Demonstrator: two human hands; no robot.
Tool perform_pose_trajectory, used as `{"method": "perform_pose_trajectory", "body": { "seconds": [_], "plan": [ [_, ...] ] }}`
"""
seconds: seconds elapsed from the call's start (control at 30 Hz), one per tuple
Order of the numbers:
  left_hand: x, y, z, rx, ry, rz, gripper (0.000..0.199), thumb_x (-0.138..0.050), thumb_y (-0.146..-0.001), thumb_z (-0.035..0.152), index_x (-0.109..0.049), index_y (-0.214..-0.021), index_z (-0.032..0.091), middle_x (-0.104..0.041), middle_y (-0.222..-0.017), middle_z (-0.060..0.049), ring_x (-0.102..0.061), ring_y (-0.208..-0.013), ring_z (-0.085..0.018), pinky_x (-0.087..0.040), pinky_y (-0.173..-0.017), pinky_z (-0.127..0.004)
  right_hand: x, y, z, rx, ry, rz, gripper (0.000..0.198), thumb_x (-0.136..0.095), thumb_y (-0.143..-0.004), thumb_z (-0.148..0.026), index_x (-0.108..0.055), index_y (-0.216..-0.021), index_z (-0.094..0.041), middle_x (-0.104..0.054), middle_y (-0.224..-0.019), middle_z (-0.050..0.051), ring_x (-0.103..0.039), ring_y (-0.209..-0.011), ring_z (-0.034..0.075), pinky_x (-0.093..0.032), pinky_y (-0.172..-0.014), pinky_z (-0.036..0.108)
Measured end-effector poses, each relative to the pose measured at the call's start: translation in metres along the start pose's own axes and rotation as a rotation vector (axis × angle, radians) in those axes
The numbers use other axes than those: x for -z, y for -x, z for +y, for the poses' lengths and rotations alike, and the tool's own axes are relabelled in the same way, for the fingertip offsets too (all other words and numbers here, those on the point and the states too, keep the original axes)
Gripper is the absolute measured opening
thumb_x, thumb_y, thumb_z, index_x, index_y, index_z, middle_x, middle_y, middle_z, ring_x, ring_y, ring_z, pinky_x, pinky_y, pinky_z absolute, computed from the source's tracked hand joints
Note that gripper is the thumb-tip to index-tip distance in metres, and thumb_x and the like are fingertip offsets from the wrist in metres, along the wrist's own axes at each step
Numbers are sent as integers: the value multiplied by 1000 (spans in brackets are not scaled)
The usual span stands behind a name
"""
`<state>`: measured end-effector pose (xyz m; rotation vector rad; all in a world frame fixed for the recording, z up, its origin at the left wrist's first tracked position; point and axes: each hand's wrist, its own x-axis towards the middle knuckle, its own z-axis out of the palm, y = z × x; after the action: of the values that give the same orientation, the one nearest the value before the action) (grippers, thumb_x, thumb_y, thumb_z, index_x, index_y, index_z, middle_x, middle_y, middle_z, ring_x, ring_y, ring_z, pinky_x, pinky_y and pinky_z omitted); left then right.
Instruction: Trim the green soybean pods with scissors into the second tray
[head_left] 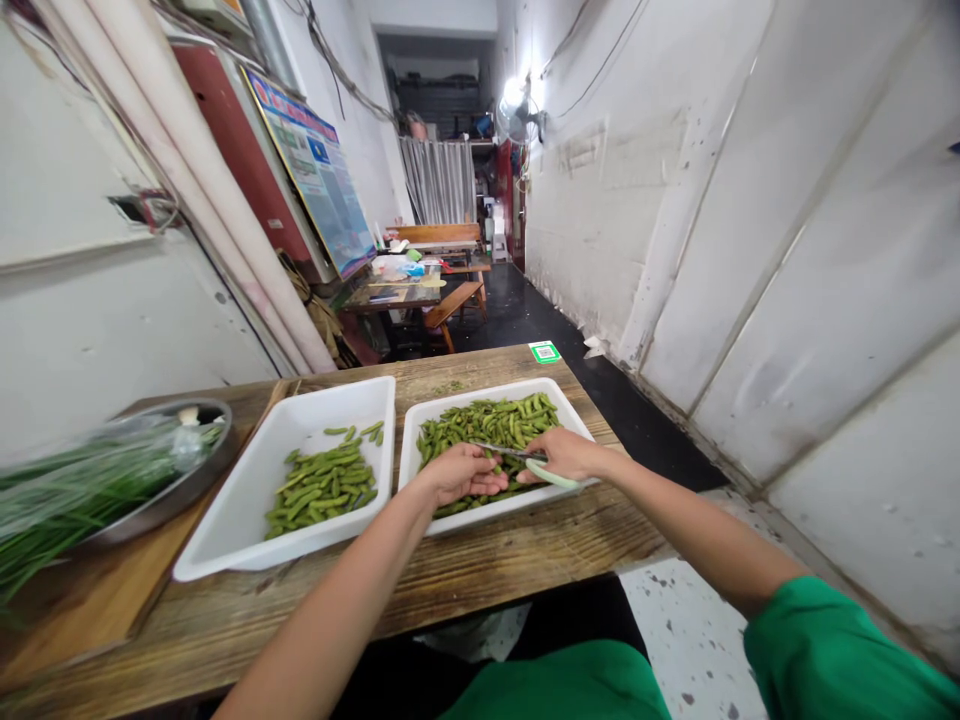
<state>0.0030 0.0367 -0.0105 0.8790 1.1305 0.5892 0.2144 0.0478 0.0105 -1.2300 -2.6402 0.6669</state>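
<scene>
Nearest: green shirt (562,685). On wooden worktop (525,565), 2 white trays (232,540) of green pods (322,485), right tray (409,455) fuller; over it, scissors (553,474) in right hand (566,455), left hand (456,475) half-curled beside blades, hold unclear. Beyond: white wall (637,190).

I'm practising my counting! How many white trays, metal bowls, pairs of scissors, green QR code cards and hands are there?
White trays: 2 (left tray, right tray)
Metal bowl: 1
Scissors: 1 pair
Green QR code card: 1
Hands: 2 (left hand, right hand)
Total: 7
</scene>
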Motion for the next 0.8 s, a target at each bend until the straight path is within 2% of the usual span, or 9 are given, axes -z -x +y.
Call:
{"method": "perform_pose_trajectory", "body": {
  "seconds": [0.17, 0.23, 0.37, 0.47, 0.57, 0.63, 0.8],
  "plan": [
    [0, 1, 4, 72, 91, 1, 9, -62, -72, 9, -55, -77, 8, -68, -66, -14, -67, -62, -16, -53, -59, -23, -1, -12, -1, 13, -22, -51, 44, -60, -66, -56, -65, -62, -13, -45, -48, -2, -34, -49, 9, -22, -47, 21],
    [-2, 3, 6, 81, 50, 36, 10, -63, -69, 9, -55, -75, 8, -67, -67, -14, -67, -64, -17, -53, -59, -24, -2, -15, 0, 16, -30, -52, 43, -62, -65, -55, -65, -62, -13, -45, -48, -2, -35, -49, 9, -23, -47, 21],
    [2, 7, 14, -14, -133, 223, 5, -58, -68, 14, -55, -69, 10, -67, -67, -13, -64, -57, -16, -50, -51, -24, 0, -13, 7, 0, -42, -31, 44, -61, -65, -57, -65, -66, -13, -46, -51, -2, -38, -50, 9, -24, -48, 21],
    [23, 11, 26, -149, -203, 396, 6, -49, -69, 16, -52, -66, 13, -67, -75, -10, -63, -59, -13, -49, -55, -22, 4, -6, 12, -47, -110, 5, 47, -56, -69, -60, -64, -74, -14, -48, -54, -2, -39, -52, 10, -26, -48, 21],
    [48, 12, 37, -286, -363, 597, 12, -46, -69, 20, -56, -70, 14, -67, -78, -7, -62, -64, -13, -48, -59, -23, 4, 1, 13, -40, -214, 46, 49, -53, -71, -60, -63, -84, -15, -51, -60, -1, -42, -55, 11, -29, -51, 21],
    [58, 9, 40, -348, -525, 677, 15, -50, -68, 24, -61, -71, 15, -68, -77, -5, -62, -69, -16, -46, -63, -25, 1, 2, 12, -34, -243, 119, 48, -52, -72, -60, -62, -87, -15, -53, -64, -1, -43, -56, 11, -31, -53, 21],
    [53, -16, 37, -377, -960, 680, 12, -60, -61, 19, -70, -68, 16, -70, -82, -8, -61, -87, -24, -42, -80, -29, -19, -5, 11, -126, -248, 340, 44, -55, -71, -57, -62, -86, -16, -51, -60, -2, -43, -53, 11, -31, -51, 21]
  ]
}}
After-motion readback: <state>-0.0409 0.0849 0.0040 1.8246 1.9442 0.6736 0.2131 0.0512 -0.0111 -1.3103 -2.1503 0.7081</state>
